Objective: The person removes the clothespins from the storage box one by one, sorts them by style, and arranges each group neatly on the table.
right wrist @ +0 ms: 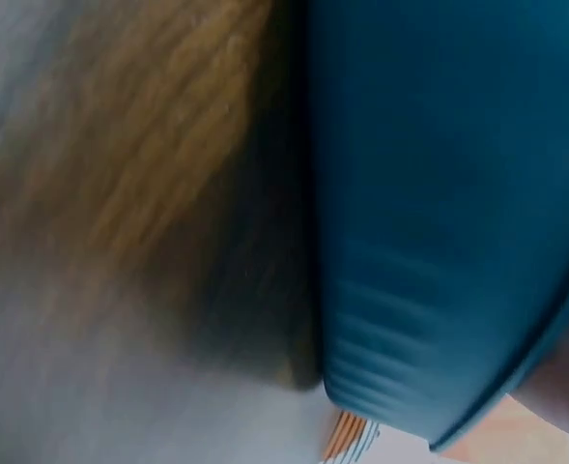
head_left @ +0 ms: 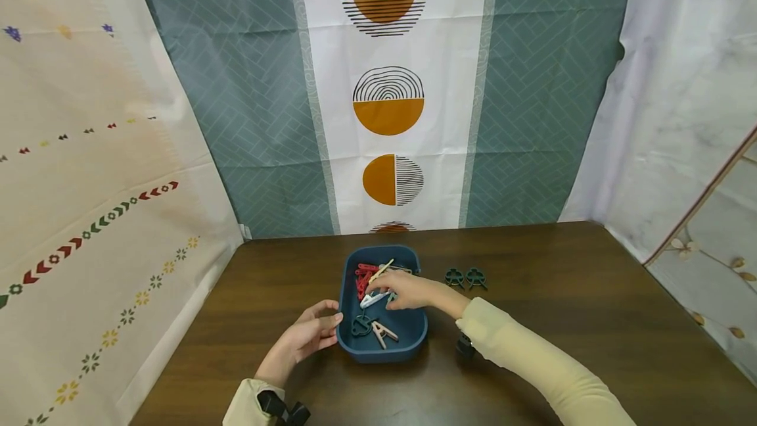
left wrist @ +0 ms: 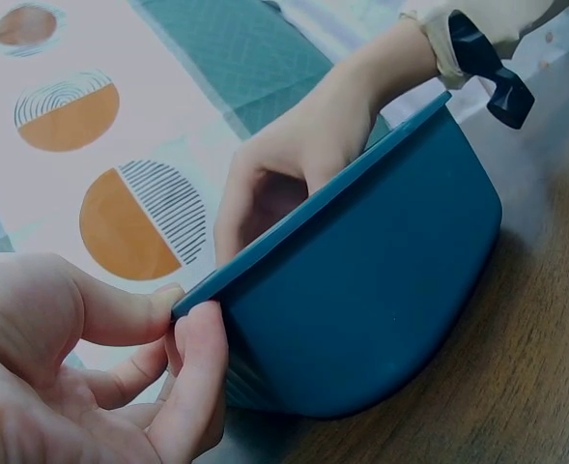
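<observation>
A blue plastic bin stands on the table and holds several clips. My left hand pinches the bin's left rim between thumb and fingers, plainly seen in the left wrist view. My right hand reaches over the right wall into the bin, its fingers pointing down among the clips. Near those fingers lie a white clip, red clips and a cream clip. Whether they grip any clip is hidden. Closer to me in the bin are a dark green clip and a beige clothespin.
Two dark green clips lie side by side on the brown wooden table, right of the bin. A patterned curtain hangs behind the table's far edge, with pale cloths at both sides. The right wrist view mostly shows the bin's outer wall.
</observation>
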`<state>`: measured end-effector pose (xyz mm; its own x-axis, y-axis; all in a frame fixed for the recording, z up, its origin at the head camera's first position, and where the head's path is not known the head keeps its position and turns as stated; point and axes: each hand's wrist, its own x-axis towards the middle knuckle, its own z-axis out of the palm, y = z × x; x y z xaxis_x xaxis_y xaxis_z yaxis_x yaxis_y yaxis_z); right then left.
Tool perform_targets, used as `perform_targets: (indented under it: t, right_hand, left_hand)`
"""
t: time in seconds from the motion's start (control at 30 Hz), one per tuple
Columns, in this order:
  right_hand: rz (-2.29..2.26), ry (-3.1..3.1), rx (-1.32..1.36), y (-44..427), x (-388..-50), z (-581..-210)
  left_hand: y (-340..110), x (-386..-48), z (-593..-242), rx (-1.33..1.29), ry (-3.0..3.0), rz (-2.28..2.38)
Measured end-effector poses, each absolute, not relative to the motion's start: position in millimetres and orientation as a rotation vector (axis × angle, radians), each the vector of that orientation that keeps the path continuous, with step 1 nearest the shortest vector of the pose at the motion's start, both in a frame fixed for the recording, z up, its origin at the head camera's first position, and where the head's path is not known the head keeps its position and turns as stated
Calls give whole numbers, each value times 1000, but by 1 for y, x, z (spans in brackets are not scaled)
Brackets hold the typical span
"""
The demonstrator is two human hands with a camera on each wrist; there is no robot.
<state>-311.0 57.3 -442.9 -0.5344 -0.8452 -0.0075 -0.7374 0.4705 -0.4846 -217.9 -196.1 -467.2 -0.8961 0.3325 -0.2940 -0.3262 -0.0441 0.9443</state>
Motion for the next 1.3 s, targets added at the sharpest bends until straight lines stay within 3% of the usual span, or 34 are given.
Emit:
perform_targets:
  t: [0.73, 1.3]
  right_hand:
    - [-464, 2455, -1470, 30, -310, -457]
    - [-333, 2581, -1477, 34, -307, -456]
  left_hand:
    - [-194, -219, -464, 11, 1770, 1990]
    - [-196, -218, -467, 13, 1750, 1998]
